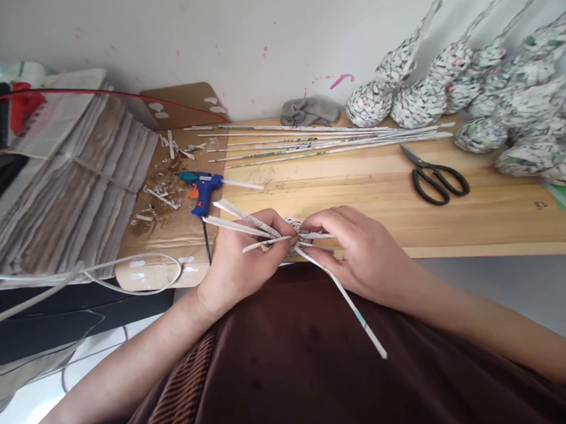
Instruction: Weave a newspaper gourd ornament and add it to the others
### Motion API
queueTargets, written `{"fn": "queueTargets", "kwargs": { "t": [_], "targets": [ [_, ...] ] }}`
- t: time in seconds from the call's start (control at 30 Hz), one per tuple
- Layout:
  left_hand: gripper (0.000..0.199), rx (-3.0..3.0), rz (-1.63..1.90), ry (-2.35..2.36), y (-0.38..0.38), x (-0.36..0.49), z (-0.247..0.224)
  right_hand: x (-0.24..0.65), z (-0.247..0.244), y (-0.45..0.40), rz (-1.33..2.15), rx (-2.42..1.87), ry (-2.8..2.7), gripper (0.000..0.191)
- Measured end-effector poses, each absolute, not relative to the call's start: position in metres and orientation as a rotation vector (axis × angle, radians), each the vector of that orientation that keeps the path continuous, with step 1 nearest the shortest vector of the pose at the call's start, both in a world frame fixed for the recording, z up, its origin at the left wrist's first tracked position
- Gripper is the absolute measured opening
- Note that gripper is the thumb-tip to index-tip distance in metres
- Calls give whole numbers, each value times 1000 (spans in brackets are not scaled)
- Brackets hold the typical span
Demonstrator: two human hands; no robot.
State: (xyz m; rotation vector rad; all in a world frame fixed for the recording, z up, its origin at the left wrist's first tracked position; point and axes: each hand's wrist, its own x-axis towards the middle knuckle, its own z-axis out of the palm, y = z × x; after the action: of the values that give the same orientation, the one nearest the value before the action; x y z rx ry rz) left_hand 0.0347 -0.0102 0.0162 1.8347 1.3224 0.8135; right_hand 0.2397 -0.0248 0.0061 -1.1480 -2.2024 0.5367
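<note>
Close to my body at the table's front edge, a small woven paper piece [292,225] sits between my two hands, mostly covered by fingers. Several rolled paper strips stick out of it. My left hand [254,258] is closed around the piece, with three strips fanning out to the left past its thumb. My right hand [357,246] pinches at the piece from the other side, fingers and thumb bent round the strips. One long paper strip [343,291] runs from the middle down to the right, over the brown apron [292,365].
A blue glue gun [205,190] lies on cardboard at left, beside paper scraps and a tall newspaper stack [82,154]. Long paper rods [317,139] and a grey cloth [309,111] lie behind. Black-handled scissors [434,176] and several woven paper gourds [418,104] are at right.
</note>
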Motion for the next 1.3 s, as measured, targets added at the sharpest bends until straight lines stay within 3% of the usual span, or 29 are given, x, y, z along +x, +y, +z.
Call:
{"fn": "queueTargets", "kwargs": {
  "t": [0.33, 0.73, 1.3],
  "targets": [
    [5, 1890, 800, 1286, -11, 34, 17, 238, 10, -27, 884, -1316, -1966, 7],
    [11, 1993, 848, 1280, -13, 40, 15, 229, 7, -34, 489, -1076, -2044, 12],
    [12, 1797, 956, 1348, -4, 44, 4, 232, 2, -34, 636, -1215, -1897, 21]
  ]
}}
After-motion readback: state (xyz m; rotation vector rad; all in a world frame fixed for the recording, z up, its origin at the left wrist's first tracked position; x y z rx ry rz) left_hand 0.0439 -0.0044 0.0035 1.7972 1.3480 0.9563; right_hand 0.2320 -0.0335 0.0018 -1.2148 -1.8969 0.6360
